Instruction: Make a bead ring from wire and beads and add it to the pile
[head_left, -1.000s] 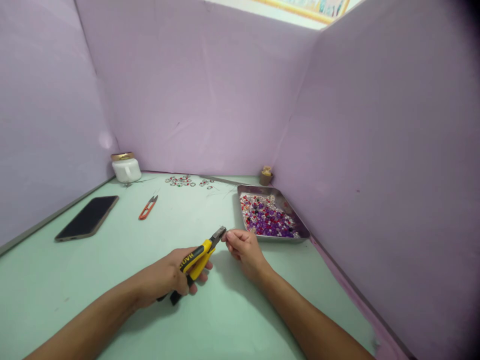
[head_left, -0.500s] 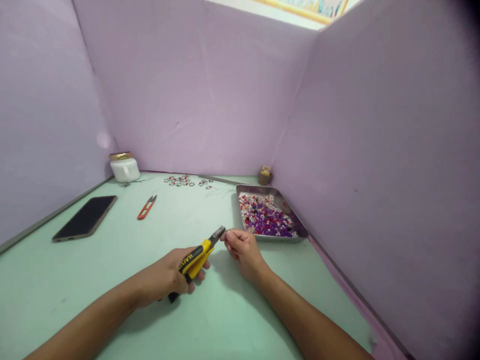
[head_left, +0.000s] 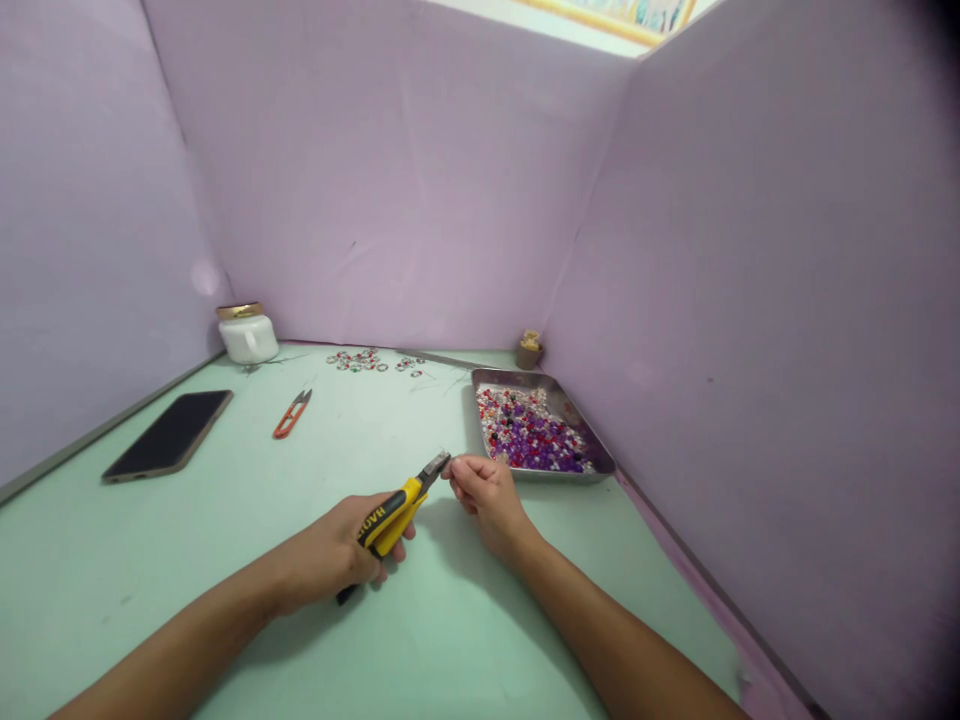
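My left hand (head_left: 337,550) is closed round the yellow and black handles of a pair of pliers (head_left: 395,508), whose metal jaws point up and right. The jaws meet the fingertips of my right hand (head_left: 487,495), which is pinched on something too small to make out. Both hands rest low over the pale green table (head_left: 225,500), just in front of a metal tray (head_left: 592,452) filled with purple, red and white beads (head_left: 529,432).
A dark phone (head_left: 169,435) lies at the left, with orange thread snips (head_left: 292,414) beside it. A white jar with a gold lid (head_left: 246,334), several small beaded rings (head_left: 360,361) and a small brown spool (head_left: 529,350) stand along the back. Purple walls enclose three sides.
The pliers' handles have been squeezed closer together in my left hand. Both hands stay in nearly the same place.
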